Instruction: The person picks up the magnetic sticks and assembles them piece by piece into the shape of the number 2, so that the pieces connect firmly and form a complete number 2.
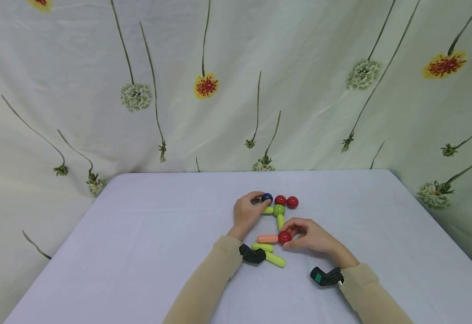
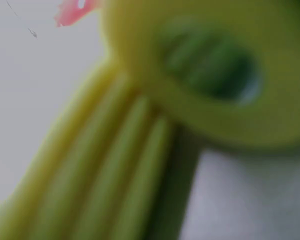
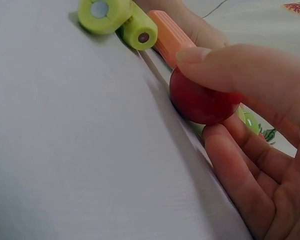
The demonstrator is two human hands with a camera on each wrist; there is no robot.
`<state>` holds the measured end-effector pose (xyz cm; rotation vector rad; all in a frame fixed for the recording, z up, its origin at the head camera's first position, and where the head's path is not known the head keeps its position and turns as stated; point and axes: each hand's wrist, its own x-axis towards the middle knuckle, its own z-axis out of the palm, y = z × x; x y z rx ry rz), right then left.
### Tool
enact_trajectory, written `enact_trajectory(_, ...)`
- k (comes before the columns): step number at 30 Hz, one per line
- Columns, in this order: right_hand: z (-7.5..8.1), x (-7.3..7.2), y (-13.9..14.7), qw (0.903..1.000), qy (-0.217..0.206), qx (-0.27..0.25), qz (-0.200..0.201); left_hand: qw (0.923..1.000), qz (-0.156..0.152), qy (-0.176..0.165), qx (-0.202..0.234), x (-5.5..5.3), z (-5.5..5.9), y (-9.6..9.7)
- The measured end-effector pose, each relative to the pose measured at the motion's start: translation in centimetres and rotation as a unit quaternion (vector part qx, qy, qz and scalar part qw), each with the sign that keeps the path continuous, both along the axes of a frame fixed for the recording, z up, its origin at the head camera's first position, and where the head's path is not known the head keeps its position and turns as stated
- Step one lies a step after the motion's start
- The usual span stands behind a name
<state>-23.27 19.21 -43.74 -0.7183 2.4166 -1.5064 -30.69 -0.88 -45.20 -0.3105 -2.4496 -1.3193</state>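
Near frame centre, the left hand (image 1: 247, 212) pinches a glossy blue ball (image 1: 266, 197); below, the right hand (image 1: 316, 236) grips a red ball (image 1: 284, 237) touching a ribbed orange rod (image 1: 267, 239).

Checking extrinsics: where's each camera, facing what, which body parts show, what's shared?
Head: worn on the head, facing forward and down over the table; left hand, right hand and sleeves show.
Left wrist: on that wrist, facing a ridged yellow-green piece, close and blurred; no hand shows.
Right wrist: on that wrist, facing a red ball pinched by the right hand; part of the other arm or hand shows behind.
Shared: head and right wrist both show that red ball and the orange stick.
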Motion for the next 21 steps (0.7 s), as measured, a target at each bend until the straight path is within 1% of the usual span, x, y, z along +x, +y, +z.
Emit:
enact_trajectory(6,2.5,1.4,-0.7,1.0000,0.000,0.001,-0.002,1.0000,-0.001,0.003,0.005,-0.1,0.1,0.0)
enact_trajectory(9,3.1,1.7,-0.8,1.0000,-0.002,0.007,-0.005,0.9998,-0.003,0.009,0.018,-0.2,0.0,0.0)
enact_trajectory(11,3.2,1.8,-0.8,1.0000,-0.003,0.007,-0.005,0.9997,-0.006,0.009,0.024,-0.3,-0.1,0.0)
enact_trajectory(15,2.7,1.5,-0.7,1.0000,-0.001,0.006,-0.004,0.9995,-0.012,0.004,0.028,-0.3,-0.1,0.0)
enact_trajectory(21,0.3,0.1,-0.1,1.0000,0.000,0.001,-0.003,0.9996,-0.010,-0.002,0.028,-0.3,-0.1,0.0)
